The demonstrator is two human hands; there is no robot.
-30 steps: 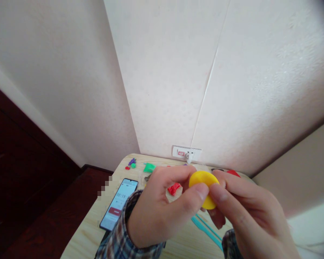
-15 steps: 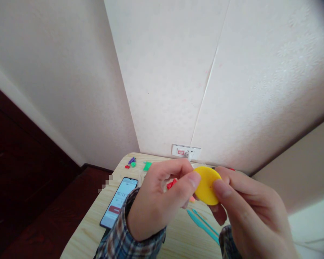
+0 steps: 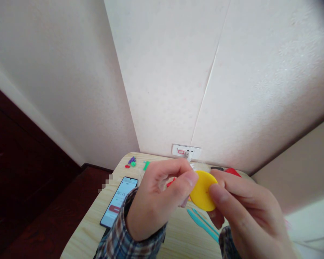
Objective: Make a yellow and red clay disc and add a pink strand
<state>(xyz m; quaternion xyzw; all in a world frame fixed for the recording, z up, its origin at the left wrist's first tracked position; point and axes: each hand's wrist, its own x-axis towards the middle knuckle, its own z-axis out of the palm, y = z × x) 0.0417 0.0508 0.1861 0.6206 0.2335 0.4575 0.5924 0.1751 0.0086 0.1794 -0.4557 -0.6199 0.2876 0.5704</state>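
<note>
A flat, round yellow clay disc [image 3: 203,191] is held up above the table between my two hands. My left hand [image 3: 162,198] pinches its left edge between thumb and fingers. On the opposite edge, the thumb and fingers of my right hand [image 3: 245,207] are closed on it too. Below the disc, two turquoise modelling tools [image 3: 203,225] lie side by side on the table. Small red pieces [image 3: 170,182] show through the gap in my left hand, partly hidden by it.
The pale wooden table [image 3: 83,230] stands against the wall. On its left are a phone [image 3: 118,201] showing a timer, a small purple grape bunch [image 3: 132,160], red cherries [image 3: 127,166] and a green piece [image 3: 146,165]. A red item [image 3: 233,172] lies back right. A plug fills the wall socket [image 3: 186,151].
The yellow disc has turned a little and shifted slightly down and left. My right hand has moved slightly left with it, uncovering more of the red item behind.
</note>
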